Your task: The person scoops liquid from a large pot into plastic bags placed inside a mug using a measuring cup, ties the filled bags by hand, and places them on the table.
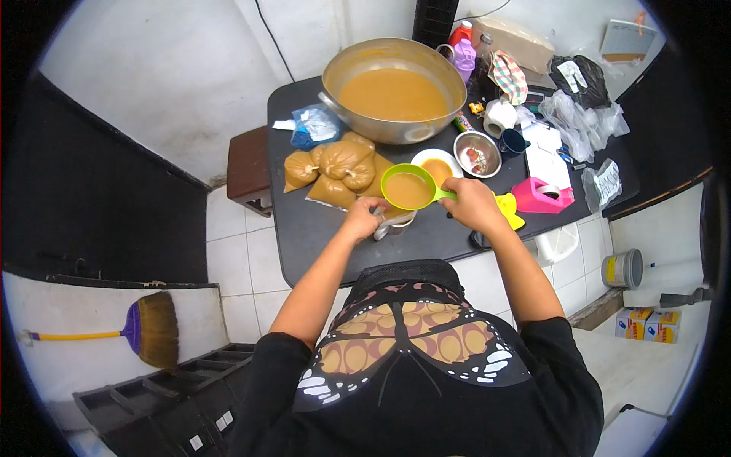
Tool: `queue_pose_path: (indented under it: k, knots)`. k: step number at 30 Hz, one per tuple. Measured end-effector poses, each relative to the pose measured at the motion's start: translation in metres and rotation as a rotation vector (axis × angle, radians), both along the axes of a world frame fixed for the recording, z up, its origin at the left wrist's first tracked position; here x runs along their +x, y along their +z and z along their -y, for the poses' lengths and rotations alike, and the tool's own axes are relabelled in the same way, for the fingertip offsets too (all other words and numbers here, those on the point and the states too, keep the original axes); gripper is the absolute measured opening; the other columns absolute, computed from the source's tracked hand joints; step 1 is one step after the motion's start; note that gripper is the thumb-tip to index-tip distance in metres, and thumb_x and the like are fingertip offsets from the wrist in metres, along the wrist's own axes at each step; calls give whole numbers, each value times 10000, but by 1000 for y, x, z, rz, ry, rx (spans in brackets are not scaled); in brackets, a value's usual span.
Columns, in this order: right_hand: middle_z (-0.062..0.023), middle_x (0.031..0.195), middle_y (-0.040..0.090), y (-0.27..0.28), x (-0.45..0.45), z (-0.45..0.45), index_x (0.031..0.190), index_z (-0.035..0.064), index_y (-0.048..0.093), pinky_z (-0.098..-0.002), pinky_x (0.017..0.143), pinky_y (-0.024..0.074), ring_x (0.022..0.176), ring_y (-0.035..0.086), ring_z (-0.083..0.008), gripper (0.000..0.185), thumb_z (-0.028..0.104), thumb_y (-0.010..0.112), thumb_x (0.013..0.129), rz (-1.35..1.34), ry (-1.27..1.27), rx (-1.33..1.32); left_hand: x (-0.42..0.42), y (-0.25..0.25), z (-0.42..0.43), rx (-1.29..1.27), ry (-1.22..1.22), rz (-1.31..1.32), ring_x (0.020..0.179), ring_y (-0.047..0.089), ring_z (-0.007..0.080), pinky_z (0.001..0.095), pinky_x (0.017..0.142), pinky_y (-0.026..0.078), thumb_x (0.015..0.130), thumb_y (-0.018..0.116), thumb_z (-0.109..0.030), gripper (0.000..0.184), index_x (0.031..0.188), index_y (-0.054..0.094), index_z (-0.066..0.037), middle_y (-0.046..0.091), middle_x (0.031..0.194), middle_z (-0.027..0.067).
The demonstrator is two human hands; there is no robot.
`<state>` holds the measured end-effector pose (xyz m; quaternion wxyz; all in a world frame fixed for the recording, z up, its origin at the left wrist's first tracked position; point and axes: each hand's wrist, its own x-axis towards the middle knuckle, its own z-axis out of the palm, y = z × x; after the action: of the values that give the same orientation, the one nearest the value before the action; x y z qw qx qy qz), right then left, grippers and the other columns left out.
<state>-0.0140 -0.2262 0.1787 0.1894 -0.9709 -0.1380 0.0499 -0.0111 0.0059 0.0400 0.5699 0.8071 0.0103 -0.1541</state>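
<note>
My right hand grips the handle of a lime-green plastic dipper filled with brown sauce. The dipper is held just above a cup at the table's near edge. A clear plastic bag lines the cup, and my left hand pinches the bag's edge. Tied bags of brown sauce lie in a pile beyond my left hand. Behind the dipper sits a white plate with sauce on it. A large metal basin holds more sauce at the back.
A steel bowl, a pink container and a yellow object are on the right. A blue plastic packet is at the left. Bottles, a paper roll and plastic bags crowd the back right. A brown stool stands beside the table.
</note>
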Motion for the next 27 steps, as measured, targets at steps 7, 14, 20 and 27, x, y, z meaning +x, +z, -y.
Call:
queue_pose_path:
  k: [7,14,20,27]
  knots:
    - [-215,858,626,4,-2,2,937,42,637,-435,769,461,853,600,-356,260,198,640,729,-12,1,-5,5,-1,-2,159,-109,246,1001,553,286,318,896,417,636,573,9,356,982,644,-32,579,1044,150]
    - [-211,864,629,4,-3,2,938,38,640,-433,774,461,859,603,-350,270,210,642,731,-22,-6,-15,3,-16,6,30,80,325,941,563,260,311,794,451,626,608,-27,425,1050,600,6,566,1051,123]
    - [-211,866,630,4,-2,1,947,42,643,-433,778,462,864,604,-348,277,215,644,731,-36,-12,-35,-3,-4,9,-96,138,282,672,511,113,227,620,443,625,603,-5,472,1095,574,13,526,1068,65]
    - [-213,860,630,9,-1,-1,939,45,647,-435,774,463,859,606,-345,271,216,647,728,-32,-15,-43,-6,6,3,-108,47,310,581,513,55,198,496,445,669,570,76,552,1211,469,70,426,1189,78]
